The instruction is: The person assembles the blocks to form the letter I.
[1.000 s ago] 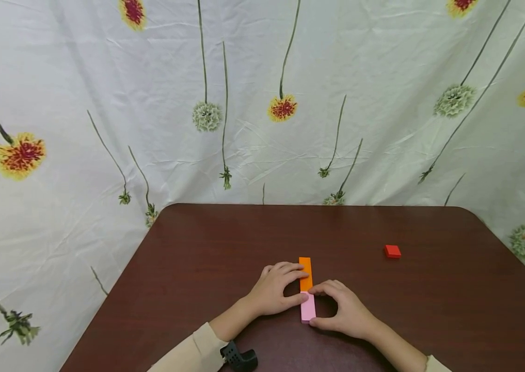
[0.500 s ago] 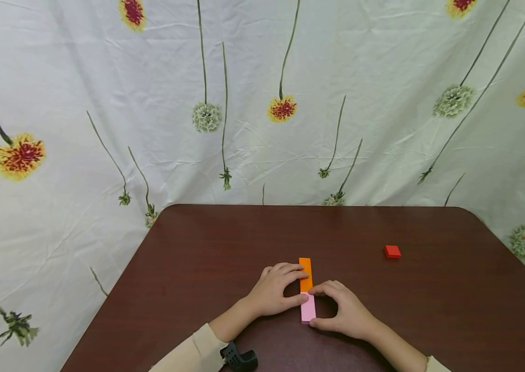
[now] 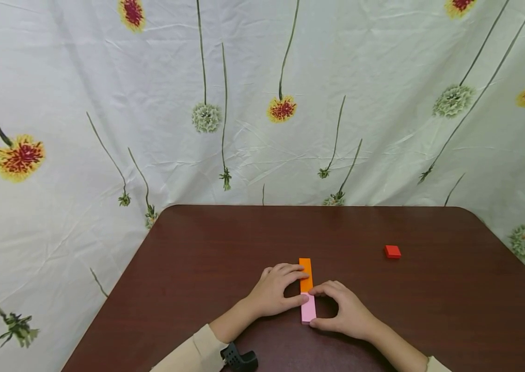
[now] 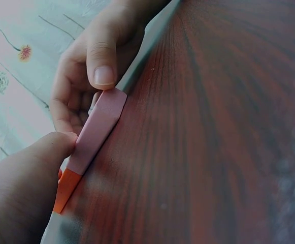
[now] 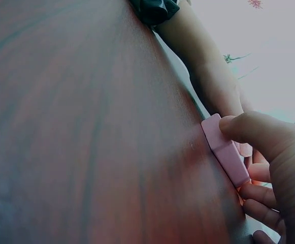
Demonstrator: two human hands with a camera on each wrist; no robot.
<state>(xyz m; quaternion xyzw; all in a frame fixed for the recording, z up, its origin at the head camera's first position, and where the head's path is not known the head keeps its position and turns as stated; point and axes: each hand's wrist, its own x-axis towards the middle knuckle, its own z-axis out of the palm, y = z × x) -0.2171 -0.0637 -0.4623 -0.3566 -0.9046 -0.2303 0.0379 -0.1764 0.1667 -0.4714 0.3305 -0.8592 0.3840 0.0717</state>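
Note:
Two slim rectangular blocks lie end to end in line on the brown table in the head view: an orange block [image 3: 305, 281] farther off and a pink block [image 3: 308, 311] nearer. My left hand [image 3: 271, 290] comes from the left, its extended fingers resting on the orange block and its thumb tip touching the pink one near the joint. From the right, my right hand [image 3: 348, 312] pinches the pink block lengthwise, thumb at its near end and index finger by the joint. In the right wrist view, the pink block [image 5: 227, 155] shows under the right thumb, the orange one mostly hidden.
A small red block [image 3: 393, 252] lies apart on the table [image 3: 225, 227], toward the back right. Behind the table's far edge hangs a pale cloth [image 3: 383, 67] printed with flowers. A black strap device [image 3: 240, 357] sits on the left wrist.

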